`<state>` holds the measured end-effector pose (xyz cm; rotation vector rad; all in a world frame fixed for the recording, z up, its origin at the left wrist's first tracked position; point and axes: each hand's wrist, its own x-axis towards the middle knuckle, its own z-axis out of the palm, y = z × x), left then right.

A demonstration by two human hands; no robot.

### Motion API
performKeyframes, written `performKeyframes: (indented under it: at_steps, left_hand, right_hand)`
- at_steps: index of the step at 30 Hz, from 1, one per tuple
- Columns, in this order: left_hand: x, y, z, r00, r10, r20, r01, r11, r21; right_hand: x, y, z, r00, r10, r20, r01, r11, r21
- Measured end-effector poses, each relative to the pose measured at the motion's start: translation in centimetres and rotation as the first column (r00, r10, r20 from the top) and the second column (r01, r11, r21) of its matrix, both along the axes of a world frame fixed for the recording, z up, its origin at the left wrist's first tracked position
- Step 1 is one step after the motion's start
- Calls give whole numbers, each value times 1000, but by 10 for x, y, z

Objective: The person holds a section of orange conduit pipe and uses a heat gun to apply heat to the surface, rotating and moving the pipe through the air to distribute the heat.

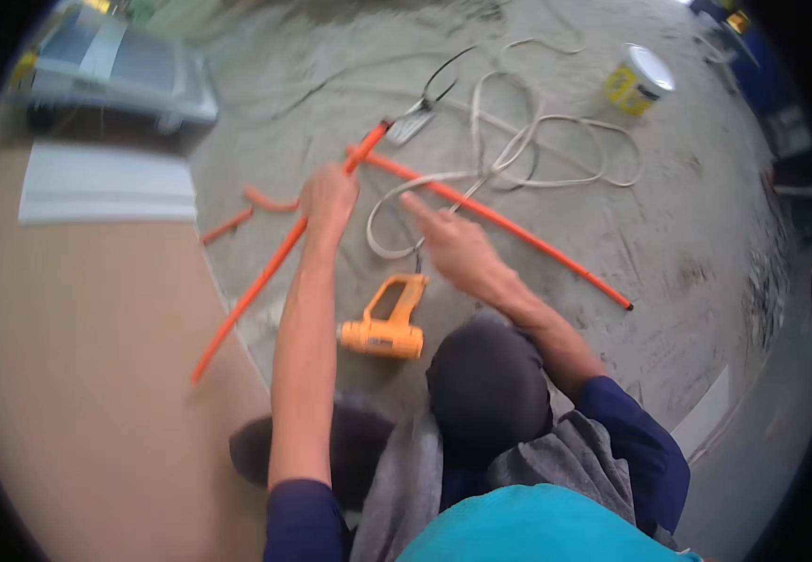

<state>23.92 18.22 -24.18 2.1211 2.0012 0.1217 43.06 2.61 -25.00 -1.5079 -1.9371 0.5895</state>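
My left hand (329,199) is closed round a long orange pipe (260,286), which slants from lower left to upper right. A second orange pipe (528,236) lies on the floor to the right, one end near the first pipe's far end. My right hand (457,245) holds nothing that I can see. Its index finger stretches toward a loop of white cable (509,169), and its other fingers are partly hidden. Between my forearms a yellow-orange heat gun (383,338) rests on the floor, close to my knees.
Left of the held pipe lie a short straight orange piece (228,227) and a bent one (270,200). Ahead is a power strip (409,125). A white-lidded yellow tub (633,84) stands far right. A brown board (96,375), white panel (106,187) and clear bin (129,70) occupy the left.
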Motion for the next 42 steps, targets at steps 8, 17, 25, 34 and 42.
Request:
performKeyframes:
  at_steps: [8, 17, 25, 34, 42]
  left_hand:
    - [4, -14, 3, 998, 38, 48, -38, 999, 19]
    - [4, -20, -2, 999, 37, 29, -38, 999, 21]
    - [5, -21, 0, 998, 31, 53, -33, 999, 43]
    - [-6, -24, 6, 997, 75, 35, -76, 997, 23]
    - [-30, -23, 7, 994, 107, 12, -107, 994, 12]
  right_hand:
    - [-24, 37, -5, 1000, -1, -4, 2, 996, 85]
    - [-25, 48, -17, 1000, 2, -24, 3, 984, 179]
    - [-25, 51, 0, 999, -26, -23, 27, 999, 47]
    - [-16, 37, -6, 999, 42, -7, -40, 977, 210]
    - [-22, 11, 0, 997, 72, -21, -70, 995, 67]
